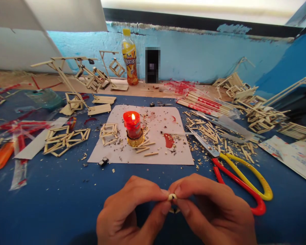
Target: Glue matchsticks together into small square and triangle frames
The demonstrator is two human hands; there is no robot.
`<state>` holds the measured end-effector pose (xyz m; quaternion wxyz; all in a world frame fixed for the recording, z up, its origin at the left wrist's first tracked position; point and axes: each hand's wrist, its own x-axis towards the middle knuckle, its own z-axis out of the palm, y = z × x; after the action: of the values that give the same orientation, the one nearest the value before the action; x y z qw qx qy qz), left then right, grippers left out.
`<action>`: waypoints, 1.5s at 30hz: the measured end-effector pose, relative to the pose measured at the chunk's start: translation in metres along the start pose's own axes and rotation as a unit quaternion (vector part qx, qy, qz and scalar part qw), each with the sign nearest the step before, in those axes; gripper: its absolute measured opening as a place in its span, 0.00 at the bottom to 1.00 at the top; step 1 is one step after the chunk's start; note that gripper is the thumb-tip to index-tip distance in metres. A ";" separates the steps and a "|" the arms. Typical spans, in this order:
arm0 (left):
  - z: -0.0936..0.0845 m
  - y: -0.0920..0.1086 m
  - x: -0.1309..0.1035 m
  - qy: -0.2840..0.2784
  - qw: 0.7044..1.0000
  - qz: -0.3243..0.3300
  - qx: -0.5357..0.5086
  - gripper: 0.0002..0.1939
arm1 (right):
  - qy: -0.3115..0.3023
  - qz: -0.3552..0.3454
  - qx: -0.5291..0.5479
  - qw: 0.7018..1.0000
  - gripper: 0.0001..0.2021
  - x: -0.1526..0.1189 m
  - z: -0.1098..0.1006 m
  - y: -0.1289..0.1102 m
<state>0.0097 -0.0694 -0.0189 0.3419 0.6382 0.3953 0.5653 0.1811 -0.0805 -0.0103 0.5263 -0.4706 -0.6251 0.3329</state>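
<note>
My left hand and my right hand meet above the front of the blue table. Thumb and forefinger of each are closed in a pinch on short pale wooden sticks. A dark spot shows where two stick ends come together, and another pale piece with a dark spot sits just below. My fingers hide most of this work. Beyond them, a lit red candle stands on a gold base on a white sheet. Loose cut sticks and a small stick cube frame lie beside it.
Scissors with red and yellow handles lie open at the right, near scattered stick pieces and bundled red-tipped sticks. Flat stick frames and plastic wrappers lie left. Stick models and a drink bottle stand at the back.
</note>
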 end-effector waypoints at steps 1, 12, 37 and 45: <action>0.000 0.000 0.000 -0.002 1.000 0.003 -0.003 0.14 | -0.003 -0.001 0.000 1.000 0.12 0.000 0.000 0.001; 0.003 -0.007 -0.016 0.196 0.978 -0.068 -0.013 0.09 | -0.010 0.036 0.068 0.997 0.19 -0.013 0.003 0.011; 0.009 0.025 0.002 -0.079 0.916 -0.253 -0.301 0.06 | 0.053 -0.059 0.178 0.981 0.11 -0.007 -0.003 -0.004; 0.011 0.028 -0.002 0.001 0.960 -0.218 -0.176 0.07 | 0.093 0.014 0.193 0.977 0.12 -0.017 -0.015 0.010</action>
<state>0.0240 -0.0832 0.0035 0.5632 0.4657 0.4197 0.5383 0.1977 -0.0945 -0.0222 0.6580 -0.3977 -0.4907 0.4100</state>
